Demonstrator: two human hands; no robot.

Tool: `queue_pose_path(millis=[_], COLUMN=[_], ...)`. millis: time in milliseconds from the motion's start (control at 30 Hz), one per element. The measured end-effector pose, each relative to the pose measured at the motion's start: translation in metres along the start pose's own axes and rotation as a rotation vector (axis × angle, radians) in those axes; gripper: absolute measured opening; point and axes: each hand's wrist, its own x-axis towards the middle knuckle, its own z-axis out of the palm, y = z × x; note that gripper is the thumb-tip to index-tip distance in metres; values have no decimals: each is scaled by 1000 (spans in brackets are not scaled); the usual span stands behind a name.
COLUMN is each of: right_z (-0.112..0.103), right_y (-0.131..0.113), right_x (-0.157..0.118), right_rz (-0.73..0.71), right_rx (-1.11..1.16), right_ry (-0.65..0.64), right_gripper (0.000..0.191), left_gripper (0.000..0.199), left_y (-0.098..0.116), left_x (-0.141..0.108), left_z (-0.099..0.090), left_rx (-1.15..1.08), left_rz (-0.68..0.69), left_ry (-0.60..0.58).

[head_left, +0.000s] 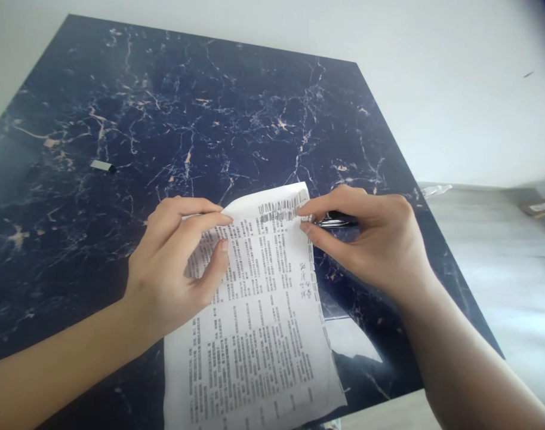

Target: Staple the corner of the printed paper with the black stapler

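Observation:
A white printed sheet of paper (258, 310) is raised at its top end above the dark table. Rows of small print cover it, handwritten characters stand near its right edge, and dashed marks run along that edge. My left hand (174, 257) holds the upper left edge, fingers bent over it and thumb on the printed face. At the upper right edge, my right hand (370, 233) has index finger and thumb closed on the sheet. A dark, shiny, slim object, perhaps a pen (337, 222), shows between the right thumb and index finger; whether it is held I cannot tell.
The table (236, 119) has a dark blue marbled top with white and orange veins. A small pale block with a black end, like an eraser (102, 165), lies at its left. Beyond the right edge are a pale floor (518, 286) and a brown box (543, 207).

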Motion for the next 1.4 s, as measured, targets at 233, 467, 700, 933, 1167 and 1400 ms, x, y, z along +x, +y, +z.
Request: queue_pose_path(millis=[233, 467, 700, 933, 1167, 1400], right_z=[-1, -3, -19, -42, -32, 4], right_y=[0, -1, 8, 46, 46, -4], right_x=[0, 2, 7, 11, 15, 0], right_rz=[68, 113, 26, -17, 168, -36], right_rx=[101, 139, -38, -362, -410, 35], right_ry=[22, 7, 69, -313, 56, 289], right_gripper=[27, 36, 29, 28, 16, 44], left_gripper=[33, 32, 36, 24, 70, 76], left_y=[1, 5, -5, -4, -5, -13], left_x=[-2, -1, -3, -8, -11, -1], left_z=[-1, -2, 4, 2, 5, 11], left_rx=[13, 9, 124, 222, 238, 52], left_rz=[0, 6, -17, 36, 47, -16], left_ry=[-29, -7, -135, -307, -559, -606])
